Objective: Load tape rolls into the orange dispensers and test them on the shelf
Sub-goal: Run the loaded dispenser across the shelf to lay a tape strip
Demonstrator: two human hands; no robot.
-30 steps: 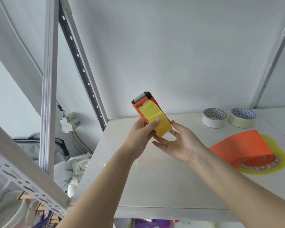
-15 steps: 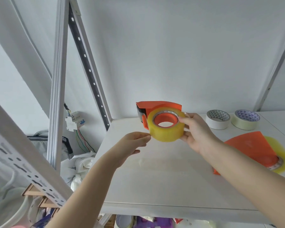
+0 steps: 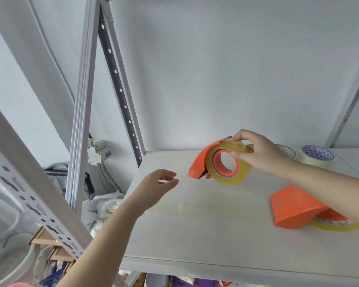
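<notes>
Broadly, the white shelf [image 3: 226,228] fills the lower middle of the view, a flat board set against a pale wall [image 3: 226,69] and framed by grey metal uprights [image 3: 82,112] with rows of punched holes. Left of the rack, past the uprights, a small breaker box [image 3: 96,153] with coloured wires hangs on the wall above a heap of white bags.

On the shelf near its right edge lies a second orange dispenser [image 3: 292,208] on its side, with a yellowish roll showing under it; the person's right forearm crosses over part of it. Toward the back right corner stand two spare tape rolls [image 3: 317,155], pale with patterned cores, one of them mostly hidden behind the right hand.

Above the middle of the shelf, the right hand [image 3: 261,154] holds the loaded orange dispenser [image 3: 205,162] off the surface. Its fingers curl over the top of the clear yellowish tape roll [image 3: 232,175] seated on the orange hub, the thumb pressing at the roll's near face. The dispenser's orange guard points down and to the left, its mouth just above the board.

The left hand [image 3: 155,189] hovers lower and to the left, well apart from the dispenser, fingers loosely curled and half open, gripping nothing.
</notes>
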